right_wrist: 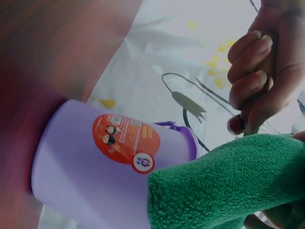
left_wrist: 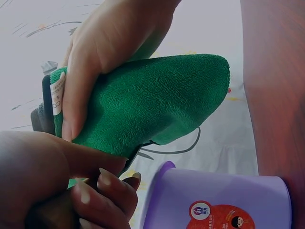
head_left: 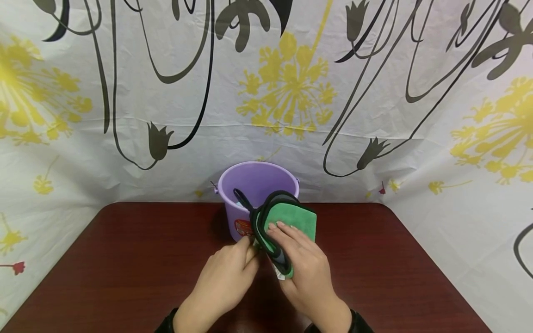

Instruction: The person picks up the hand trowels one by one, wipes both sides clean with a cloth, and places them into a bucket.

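Note:
A green microfiber cloth (head_left: 293, 217), folded over with black edging and a black loop (head_left: 243, 199), is up in front of the purple bucket (head_left: 238, 210). My right hand (head_left: 308, 266) grips the folded cloth, its fingers across the green face and the thumb on the other side, near a white label (left_wrist: 57, 93). My left hand (head_left: 225, 277) has its fingers curled and pinches a dark edge at the cloth's near left side. In the left wrist view the thumb presses against the bent fingers there, and most of what they hold is hidden.
The bucket stands near the back edge of the dark red-brown table (head_left: 158, 259), with a red sticker (right_wrist: 126, 143) on its wall. Behind the table hangs a white sheet (head_left: 187, 106) with yellow flowers and grey stems. Something pale shows inside the bucket, partly covered by the loop.

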The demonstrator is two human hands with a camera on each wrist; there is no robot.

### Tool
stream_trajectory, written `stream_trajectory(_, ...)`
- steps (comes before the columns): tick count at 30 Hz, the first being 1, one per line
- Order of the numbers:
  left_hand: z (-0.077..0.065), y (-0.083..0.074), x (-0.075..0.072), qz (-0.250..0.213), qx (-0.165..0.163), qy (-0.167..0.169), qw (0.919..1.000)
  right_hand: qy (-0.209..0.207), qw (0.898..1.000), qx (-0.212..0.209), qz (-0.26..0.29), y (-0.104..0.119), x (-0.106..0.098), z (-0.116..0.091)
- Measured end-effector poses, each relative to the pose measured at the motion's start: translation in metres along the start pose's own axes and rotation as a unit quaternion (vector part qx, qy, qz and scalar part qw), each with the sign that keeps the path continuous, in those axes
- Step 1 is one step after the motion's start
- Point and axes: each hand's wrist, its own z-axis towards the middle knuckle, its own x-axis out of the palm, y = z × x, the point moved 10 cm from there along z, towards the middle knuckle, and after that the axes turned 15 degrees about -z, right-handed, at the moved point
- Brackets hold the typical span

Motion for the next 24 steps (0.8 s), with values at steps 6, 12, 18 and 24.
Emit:
stream_trajectory(6,-0.001,-0.002,-0.001,-0.003,0.002,-0.003,1.0000,0.013,0.999,0.030,-0.006,-0.014,-0.001,0.001)
stream_trajectory(12,-0.002,-0.004,-0.002,0.000,0.008,-0.004,1.0000,0.010,0.998,0.064,-0.001,-0.029,-0.006,0.004)
stream_trajectory(18,-0.002,-0.004,-0.001,0.006,-0.001,0.003,1.0000,0.028,0.992,0.120,0.002,-0.053,-0.010,0.004)
stream_trajectory(24,-0.005,-0.008,-0.003,0.012,0.008,0.000,0.9999,0.064,0.981,0.179,0.023,-0.079,-0.012,0.000)
